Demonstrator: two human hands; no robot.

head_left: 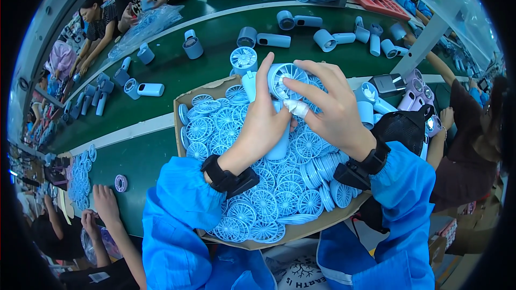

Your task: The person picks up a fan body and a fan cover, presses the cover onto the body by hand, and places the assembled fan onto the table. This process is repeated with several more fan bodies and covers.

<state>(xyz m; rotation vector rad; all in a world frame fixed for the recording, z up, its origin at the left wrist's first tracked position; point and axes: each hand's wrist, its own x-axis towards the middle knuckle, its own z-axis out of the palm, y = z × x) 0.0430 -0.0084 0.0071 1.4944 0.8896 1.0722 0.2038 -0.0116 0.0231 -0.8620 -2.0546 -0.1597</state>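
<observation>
A light blue handheld fan (pixel 286 70) is held over an open carton, its round head facing up and its handle hanging down between my hands. My left hand (pixel 259 129) is closed around it from the left, thumb along the side of the head. From the right, my right hand (pixel 339 108) grips the head, with a fingertip pressed on the spoked front. A white wrap covers part of my right thumb. Below lie many light blue spoked fan grilles (pixel 274 193), filling the cardboard carton (pixel 317 224). Just behind, another fan (pixel 243 60) stands at the carton's far edge.
Beyond the carton runs a green conveyor belt (pixel 215 67) carrying several blue fans (pixel 274 40). More fans (pixel 368 96) and a black mesh bag (pixel 400 131) sit at right. Loose grilles (pixel 80 177) and a purple ring (pixel 121 183) lie at left. Co-workers sit around.
</observation>
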